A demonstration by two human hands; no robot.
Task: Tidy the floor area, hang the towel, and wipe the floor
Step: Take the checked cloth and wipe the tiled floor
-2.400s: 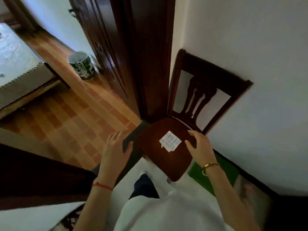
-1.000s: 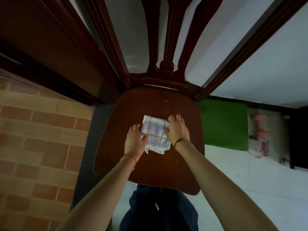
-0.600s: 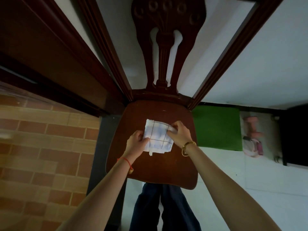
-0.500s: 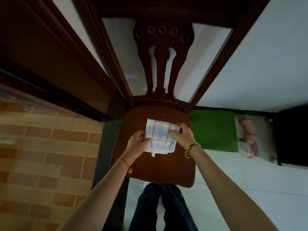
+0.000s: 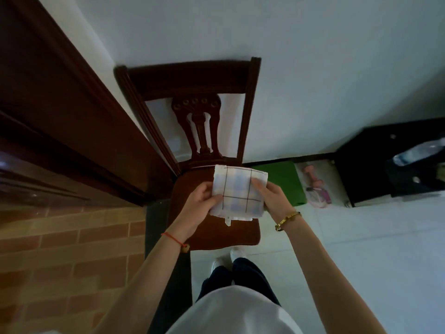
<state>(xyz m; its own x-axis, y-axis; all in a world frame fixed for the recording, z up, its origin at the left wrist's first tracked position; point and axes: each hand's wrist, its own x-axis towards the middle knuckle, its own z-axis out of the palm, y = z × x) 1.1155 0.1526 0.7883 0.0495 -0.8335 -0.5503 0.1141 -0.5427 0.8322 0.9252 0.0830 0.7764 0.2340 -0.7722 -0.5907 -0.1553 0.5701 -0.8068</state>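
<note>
A folded white towel (image 5: 237,191) with dark grid lines and pale blue checks is held up above the seat of a dark wooden chair (image 5: 192,78). My left hand (image 5: 199,201) grips its left edge and my right hand (image 5: 271,197) grips its right edge. A small tag hangs from the towel's lower edge. The chair stands against the white wall, its carved back upright behind the towel.
A dark wooden door frame (image 5: 72,116) runs along the left, with brick-patterned floor (image 5: 60,249) beyond it. A green mat (image 5: 286,182) and pink items (image 5: 315,186) lie right of the chair, beside a black cabinet (image 5: 375,165). White tiles (image 5: 361,261) cover the right floor.
Both hands reached the towel on the chair seat, took hold of it and lifted it off the seat. My head has pulled back and up, showing the whole chair back.
</note>
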